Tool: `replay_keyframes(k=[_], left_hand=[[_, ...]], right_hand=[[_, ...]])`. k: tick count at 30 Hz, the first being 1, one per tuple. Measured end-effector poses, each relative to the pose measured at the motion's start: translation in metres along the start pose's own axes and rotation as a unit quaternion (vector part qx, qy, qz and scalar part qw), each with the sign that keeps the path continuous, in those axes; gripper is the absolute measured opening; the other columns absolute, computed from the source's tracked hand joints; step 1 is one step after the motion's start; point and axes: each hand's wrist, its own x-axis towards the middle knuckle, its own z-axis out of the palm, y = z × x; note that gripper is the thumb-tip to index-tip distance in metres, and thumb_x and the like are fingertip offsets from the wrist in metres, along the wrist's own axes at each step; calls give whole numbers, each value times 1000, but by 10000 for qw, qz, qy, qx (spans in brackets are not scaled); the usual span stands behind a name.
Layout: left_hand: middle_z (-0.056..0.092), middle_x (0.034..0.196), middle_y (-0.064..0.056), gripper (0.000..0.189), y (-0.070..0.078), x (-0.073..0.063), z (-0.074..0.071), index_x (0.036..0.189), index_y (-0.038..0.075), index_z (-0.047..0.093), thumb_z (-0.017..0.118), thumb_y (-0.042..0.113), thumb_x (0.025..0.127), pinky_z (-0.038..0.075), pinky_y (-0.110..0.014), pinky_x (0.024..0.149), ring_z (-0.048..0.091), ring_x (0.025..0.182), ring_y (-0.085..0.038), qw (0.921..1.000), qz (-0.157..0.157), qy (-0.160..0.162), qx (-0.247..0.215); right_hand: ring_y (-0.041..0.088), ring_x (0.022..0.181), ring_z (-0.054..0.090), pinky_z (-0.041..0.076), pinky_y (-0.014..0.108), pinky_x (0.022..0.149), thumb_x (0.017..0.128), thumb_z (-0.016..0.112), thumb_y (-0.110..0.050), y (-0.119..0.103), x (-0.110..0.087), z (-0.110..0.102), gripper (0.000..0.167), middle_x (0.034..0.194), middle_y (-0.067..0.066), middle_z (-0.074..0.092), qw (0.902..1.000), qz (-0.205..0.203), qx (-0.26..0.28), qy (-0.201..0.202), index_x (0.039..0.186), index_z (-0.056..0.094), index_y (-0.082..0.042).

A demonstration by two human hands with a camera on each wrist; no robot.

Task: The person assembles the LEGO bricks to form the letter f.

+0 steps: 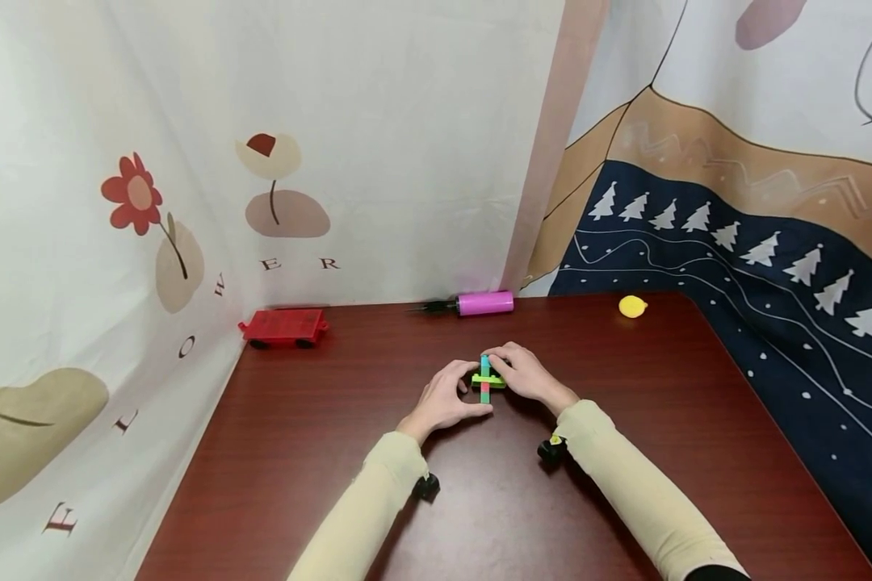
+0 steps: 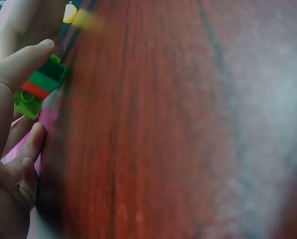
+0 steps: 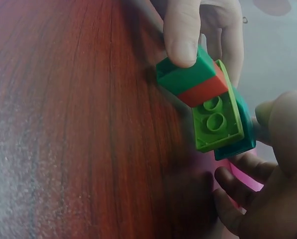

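Head view: both hands meet at the middle of the table (image 1: 320,452), on a small block stack (image 1: 485,379). Left hand (image 1: 446,399) sits on the stack's left side, fingers curled in, tips against the blocks. Right hand (image 1: 526,373) is on the stack's right side, fingers bent over the top and far end. The stack reads as a cross: a teal-and-pink bar with a light green piece across it. Behind the stack, at the table's far edge, lie a pink tube (image 1: 484,303) with a dark nozzle and, further right, a yellow lump (image 1: 632,307). A red toy cart (image 1: 283,327) stands well left of the stack, against the cloth backdrop (image 1: 378,161). Nothing lies between the hands and those items.

Left wrist view: left hand thumb (image 2: 19,62) is pressed on the dark green block (image 2: 51,74); a red block (image 2: 35,90) and a light green block (image 2: 28,103) sit under it. The lower fingers (image 2: 31,144) are curled below the stack, a pink piece between them (cannot tell how firmly they hold). The table surface is blurred.

Right wrist view: one fingertip (image 3: 181,42) presses down on the dark green block (image 3: 186,74), stacked on the red block (image 3: 204,90). Beside them is the studded light green block (image 3: 216,122), a teal block (image 3: 243,129) under it. The right hand fingers (image 3: 283,124) are curled near the teal block's far side, close to it, with a pink piece below.
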Motion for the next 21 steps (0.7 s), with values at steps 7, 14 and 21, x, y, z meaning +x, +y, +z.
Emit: replay_keyframes(k=[7, 14, 21], left_hand=[[62, 135, 4, 77, -3, 2, 0, 146, 17, 60, 91, 44, 80, 51, -29, 76, 62, 95, -11, 9999, -61, 8, -131], [63, 133, 1, 78, -4, 4, -2, 146, 15, 59, 92, 42, 81, 50, -29, 78, 62, 94, -11, 9995, -140, -58, -288], [64, 133, -1, 77, -7, 3, -2, 146, 13, 59, 89, 44, 83, 50, -29, 81, 62, 96, -11, 9991, -208, -112, -342]], right_hand=[[31, 120, 62, 47, 54, 107, 112, 51, -22, 3, 1, 2, 32, 131, 13, 68, 9998, 185, 88, 9, 135, 68, -7], [33, 127, 61, 45, 55, 110, 112, 50, -23, 5, 3, 2, 34, 136, 14, 68, 9997, 190, 142, -55, 137, 68, -6], [30, 125, 63, 46, 52, 109, 113, 50, -24, 4, 3, 4, 35, 137, 12, 68, 9995, 247, 136, -125, 140, 66, -7]])
